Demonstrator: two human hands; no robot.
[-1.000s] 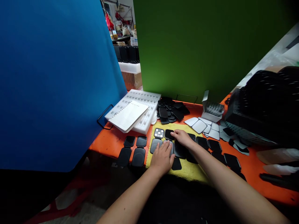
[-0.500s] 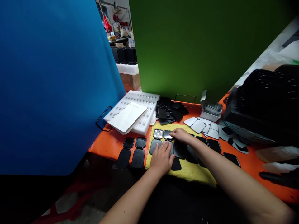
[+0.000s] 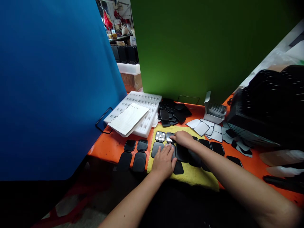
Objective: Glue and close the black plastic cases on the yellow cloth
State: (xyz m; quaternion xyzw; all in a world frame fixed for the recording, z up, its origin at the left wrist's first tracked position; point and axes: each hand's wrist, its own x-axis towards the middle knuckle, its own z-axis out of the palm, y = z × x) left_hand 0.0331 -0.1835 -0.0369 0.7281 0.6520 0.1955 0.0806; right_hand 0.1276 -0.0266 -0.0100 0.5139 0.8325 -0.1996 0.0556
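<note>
Frame centre: left hand (image 3: 163, 161) flat, fingers spread, pressing open case (image 3: 169, 146) on yellow cloth (image 3: 197, 175). Right hand (image 3: 182, 138) fingertips press its mirror (image 3: 169, 136), gripping nothing.

Open cases (image 3: 166, 143) lie on the cloth (image 3: 201, 177), notebook (image 3: 129, 118) behind-left on the tray (image 3: 152, 99).

Place: a small factory or workshop bench.
Table: an orange table (image 3: 111, 145) full of the same little parts.
Parts: many black cases (image 3: 136, 155) in rows, and more in a heap (image 3: 172, 112).
Trays: a white foam tray (image 3: 142, 109) with lots of little slots, and a tall black stack of trays (image 3: 268, 101).
Walls: a blue board (image 3: 52, 79) and a green board (image 3: 201, 44) close off the spot.
Behind: shelves with boxes and more black parts (image 3: 124, 52) in the gap.
</note>
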